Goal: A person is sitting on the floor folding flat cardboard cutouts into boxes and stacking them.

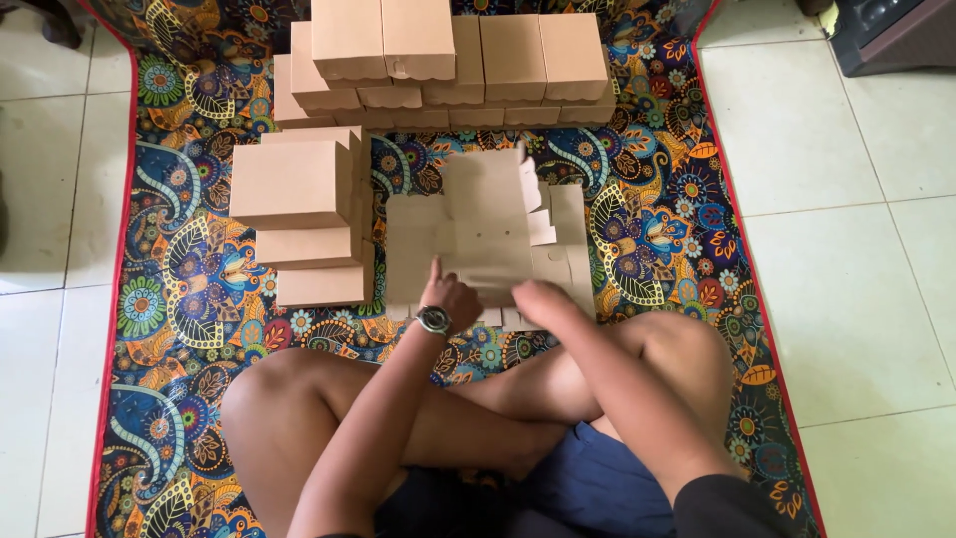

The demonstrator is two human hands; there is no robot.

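Brown flat cardboard sheet (488, 234) lies on the patterned mat (677, 229); left hand (448, 296) and right hand (543, 299) rest on its near edge; whether either grips it, cannot tell. Folded boxes (299, 214) stacked alongside.

The single head-worn camera looked steeply down from close above the sitter's crossed legs, facing forward over the colourful patterned floor mat (189, 279) toward stacked brown cardboard boxes (448, 60).
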